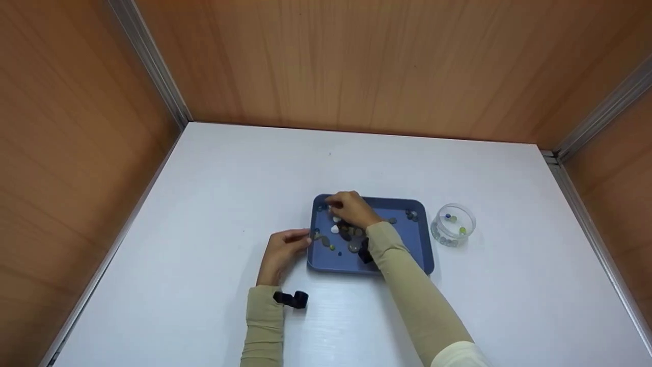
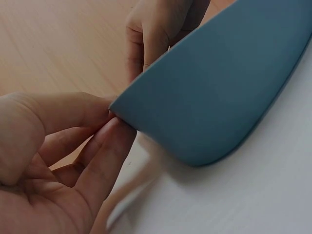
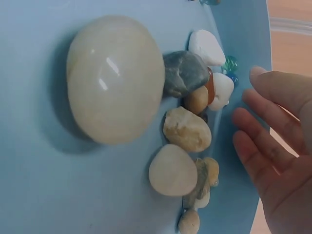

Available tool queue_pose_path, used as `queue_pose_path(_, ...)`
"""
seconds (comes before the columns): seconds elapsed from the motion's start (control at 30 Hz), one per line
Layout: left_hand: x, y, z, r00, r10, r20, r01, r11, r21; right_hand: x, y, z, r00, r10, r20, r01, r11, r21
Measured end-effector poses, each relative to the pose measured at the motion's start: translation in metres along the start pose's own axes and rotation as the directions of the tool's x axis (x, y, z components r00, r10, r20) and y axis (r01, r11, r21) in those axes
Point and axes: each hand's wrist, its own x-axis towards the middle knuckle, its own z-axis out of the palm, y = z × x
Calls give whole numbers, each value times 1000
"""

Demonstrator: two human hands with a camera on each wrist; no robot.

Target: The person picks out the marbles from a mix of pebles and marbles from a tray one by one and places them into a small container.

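A blue tray (image 1: 351, 263) holds several pebbles and glass marbles. My left hand (image 1: 279, 255) pinches its left rim between thumb and fingers, as the left wrist view shows up close. Over the tray's far left part is my right hand (image 1: 355, 209), its fingers loosely bent with nothing seen between them. In the right wrist view, a green marble (image 3: 230, 62) and a blue marble (image 3: 233, 79) lie near the fingertips, beside a white stone (image 3: 206, 48). A large pale stone (image 3: 115, 80) and a grey stone (image 3: 184, 73) lie farther from that hand.
To the tray's right stands a round clear container (image 1: 453, 225) with several marbles in it. A white table (image 1: 214, 193) carries everything, with a wood-grain panel (image 1: 356, 66) behind it and others at both sides.
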Motion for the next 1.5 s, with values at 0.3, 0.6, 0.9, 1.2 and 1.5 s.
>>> queue_pose_path(0.3, 0, 1, 0, 1000, -21, -10, 22, 999, 26, 2, -5, 3, 999, 35, 33, -33, 997, -65)
queue_pose_path(0.6, 0, 1, 1, 1000, -11, -14, 12, 1000, 22, 4, -13, 9, 996, 68, 53, -56, 978, -200)
queue_pose_path(0.9, -1, 0, 0, 999, 38, 0, -38, 999, -2, 2, -15, 15, 1000, 1, 14, 4, 950, -312)
queue_pose_path(1.2, -1, 0, 0, 1000, 28, 8, -28, 1000, 1, 2, -14, 16, 1000, 2, 0, -2, 962, -274)
queue_pose_path(1.5, -1, -1, 0, 999, 33, 19, -33, 999, -13, 2, -11, 18, 1000, 23, -1, -22, 966, -257)
